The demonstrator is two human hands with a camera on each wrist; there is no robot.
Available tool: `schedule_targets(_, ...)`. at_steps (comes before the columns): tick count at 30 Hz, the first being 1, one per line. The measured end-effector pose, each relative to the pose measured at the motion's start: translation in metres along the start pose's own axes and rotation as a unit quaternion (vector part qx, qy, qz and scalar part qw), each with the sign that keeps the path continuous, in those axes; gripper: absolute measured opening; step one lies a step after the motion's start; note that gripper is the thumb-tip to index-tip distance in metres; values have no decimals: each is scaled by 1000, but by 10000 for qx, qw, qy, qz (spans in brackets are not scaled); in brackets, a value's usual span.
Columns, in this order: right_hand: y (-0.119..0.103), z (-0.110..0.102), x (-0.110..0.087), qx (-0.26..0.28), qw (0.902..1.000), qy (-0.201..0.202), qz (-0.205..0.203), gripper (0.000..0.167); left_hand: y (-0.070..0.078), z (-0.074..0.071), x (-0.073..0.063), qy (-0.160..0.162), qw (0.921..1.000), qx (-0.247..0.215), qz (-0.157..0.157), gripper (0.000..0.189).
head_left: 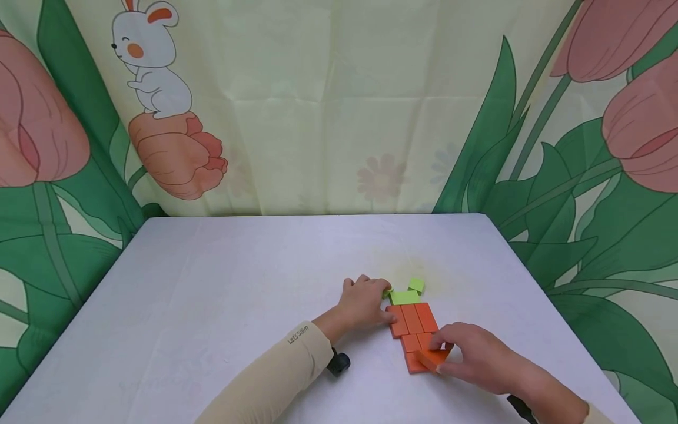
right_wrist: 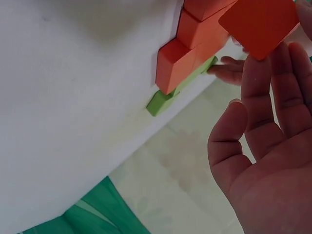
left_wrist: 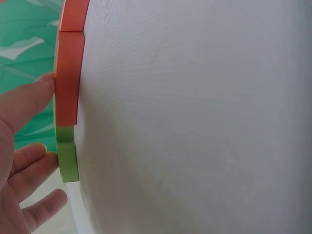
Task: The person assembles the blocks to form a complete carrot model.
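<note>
Several flat orange blocks [head_left: 412, 320] lie edge to edge on the white table, narrowing toward the near end. Light green blocks [head_left: 405, 297] sit against their far end, one of them a small tilted green block [head_left: 416, 285]. My left hand [head_left: 365, 300] is at the left side of the layout, its thumb at the edge of an orange block [left_wrist: 68, 80] and a fingertip at a green block [left_wrist: 68, 162]. With thumb and fingers my right hand [head_left: 477, 356] pinches another orange block [right_wrist: 261, 27], held tilted over the near right part of the orange group.
The white table [head_left: 238, 282] stretches left and toward the back. Behind it hangs a cloth backdrop [head_left: 318, 118] printed with tulips, leaves and a rabbit. A dark wrist camera [head_left: 339, 363] is strapped under the left forearm, low over the table.
</note>
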State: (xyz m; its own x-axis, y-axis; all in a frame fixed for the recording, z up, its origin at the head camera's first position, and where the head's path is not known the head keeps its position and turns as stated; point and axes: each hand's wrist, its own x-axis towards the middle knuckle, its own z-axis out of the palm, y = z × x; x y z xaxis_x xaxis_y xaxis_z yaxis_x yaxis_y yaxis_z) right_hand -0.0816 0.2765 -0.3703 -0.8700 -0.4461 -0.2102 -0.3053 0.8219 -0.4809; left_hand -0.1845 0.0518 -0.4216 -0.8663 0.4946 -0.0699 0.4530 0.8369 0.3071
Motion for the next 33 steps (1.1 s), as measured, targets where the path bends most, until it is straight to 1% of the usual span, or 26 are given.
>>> schedule_targets(6,3,8,-4,11,9997,-234,-31,26,0,0,0,-1,10000,23,-19,65)
schedule_targets(12,5,15,-4,-169,9994,-206,-203,26,0,-2,0,-28,10000,-35,-41,65)
schedule_targets(18,7,19,-2,-100,9995,-271,-161,25,1,0,1,-66,9999,-60,-47,64)
schedule_targets(26,10,23,-2,-266,9990,-250,-245,27,1,1,0,-46,10000,-39,-69,65)
schedule_targets(33,9,22,-1,-334,9987,-315,-201,28,1,-1,-2,-44,10000,-77,-33,64)
